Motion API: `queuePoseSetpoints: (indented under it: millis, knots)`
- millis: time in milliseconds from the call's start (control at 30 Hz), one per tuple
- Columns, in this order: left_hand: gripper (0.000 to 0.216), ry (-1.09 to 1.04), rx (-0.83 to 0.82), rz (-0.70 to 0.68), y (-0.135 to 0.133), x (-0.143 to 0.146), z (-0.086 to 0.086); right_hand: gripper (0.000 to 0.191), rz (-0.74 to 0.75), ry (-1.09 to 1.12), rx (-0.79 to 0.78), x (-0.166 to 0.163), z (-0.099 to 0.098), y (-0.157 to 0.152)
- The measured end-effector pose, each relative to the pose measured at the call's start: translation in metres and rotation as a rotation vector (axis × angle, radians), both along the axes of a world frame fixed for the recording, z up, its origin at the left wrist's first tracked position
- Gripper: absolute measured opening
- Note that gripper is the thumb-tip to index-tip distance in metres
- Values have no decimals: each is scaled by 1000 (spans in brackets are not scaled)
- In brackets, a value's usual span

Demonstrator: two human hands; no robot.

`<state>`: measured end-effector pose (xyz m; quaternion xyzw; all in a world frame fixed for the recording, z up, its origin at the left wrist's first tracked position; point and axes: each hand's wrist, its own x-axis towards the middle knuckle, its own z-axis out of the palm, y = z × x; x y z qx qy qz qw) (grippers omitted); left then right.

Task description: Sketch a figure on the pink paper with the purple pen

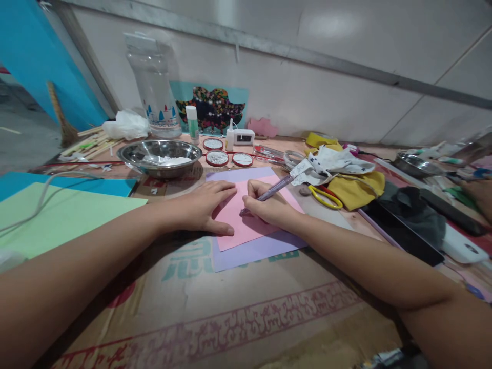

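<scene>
A pink sheet of paper [240,225] lies on a larger purple sheet [253,251] in the middle of the table. My left hand [203,205] rests flat on the pink sheet's left side, fingers stretched out. My right hand [267,207] is closed round a purple pen [273,189], whose tip touches the pink sheet near its middle.
A steel bowl [159,154] with white stuff, three round red-rimmed tins [217,157], a glue bottle [229,137] and a tall clear jar [154,82] stand behind. Yellow-handled scissors [325,197], yellow cloth [357,187] and a dark tablet [400,230] lie right. Green paper [57,215] lies left. Another person's hand [480,197] shows far right.
</scene>
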<state>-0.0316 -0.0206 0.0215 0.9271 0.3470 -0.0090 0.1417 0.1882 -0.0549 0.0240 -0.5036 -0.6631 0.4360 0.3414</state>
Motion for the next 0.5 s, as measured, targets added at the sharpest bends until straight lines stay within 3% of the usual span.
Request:
queuePoseSetpoints:
  millis: [500]
  knots:
    - [113, -32, 6, -16, 2, -1, -3, 24, 24, -40, 8, 1, 4, -1]
